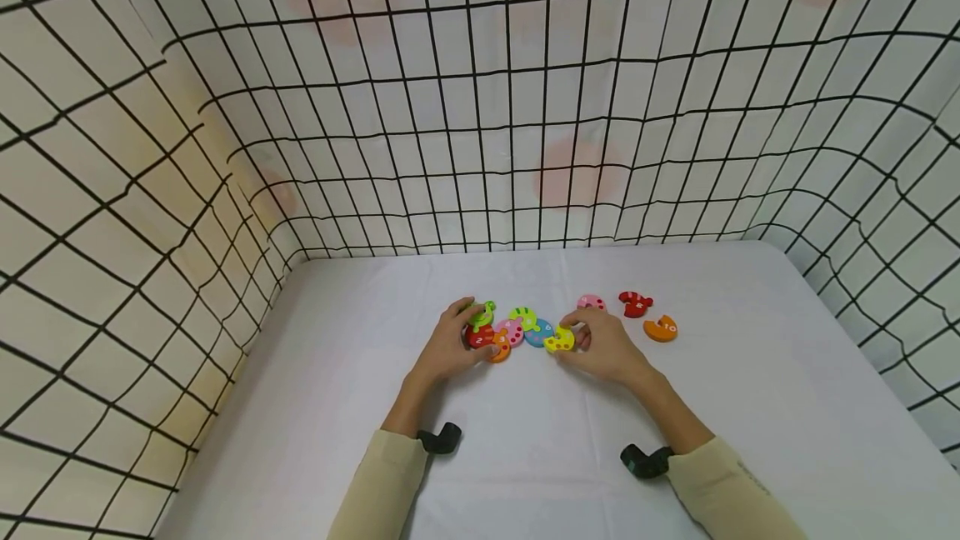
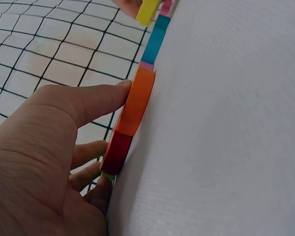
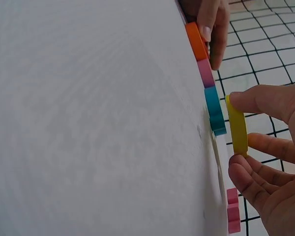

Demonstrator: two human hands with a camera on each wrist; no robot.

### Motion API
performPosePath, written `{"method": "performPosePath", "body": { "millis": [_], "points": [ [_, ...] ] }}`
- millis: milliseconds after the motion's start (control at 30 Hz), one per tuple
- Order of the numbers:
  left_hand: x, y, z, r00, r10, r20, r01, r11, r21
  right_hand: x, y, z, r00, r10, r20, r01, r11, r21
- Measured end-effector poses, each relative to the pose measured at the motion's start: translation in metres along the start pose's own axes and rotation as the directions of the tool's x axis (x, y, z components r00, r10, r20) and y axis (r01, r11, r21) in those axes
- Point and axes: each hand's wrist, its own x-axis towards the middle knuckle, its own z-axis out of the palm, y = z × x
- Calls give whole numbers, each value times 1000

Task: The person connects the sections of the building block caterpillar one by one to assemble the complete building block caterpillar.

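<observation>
In the head view, a winding chain of flat numbered puzzle pieces lies on the table. It includes a green piece with a head (image 1: 482,317), a red piece (image 1: 477,337), an orange piece (image 1: 501,347), a pink piece (image 1: 512,331), a lime piece (image 1: 523,317) and a blue piece (image 1: 537,335). My left hand (image 1: 447,346) holds the chain's left end, its thumb on the orange piece's edge and its fingers around the far side. Between thumb and fingers, my right hand (image 1: 613,348) pinches a yellow puzzle piece (image 3: 239,129), raised off the cloth beside the blue piece.
To the right lie a loose pink piece (image 1: 590,302), partly behind the right hand, a red piece (image 1: 636,304) and an orange piece (image 1: 661,329). White cloth (image 1: 525,457) covers the table. Black netting (image 1: 480,132) over pale fabric rises at the back and sides.
</observation>
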Motion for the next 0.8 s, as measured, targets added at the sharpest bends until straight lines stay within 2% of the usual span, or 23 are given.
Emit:
{"method": "performPosePath", "body": {
  "millis": [333, 800],
  "points": [
    [1, 3, 0, 1000, -7, 3, 7, 1000, 10, 4, -4, 4, 999, -2, 36, 4, 998, -61],
    [1, 0, 2, 999, 40, -25, -40, 999, 19, 6, -5, 7, 996, 28, 82, -22, 997, -72]
  ]
}}
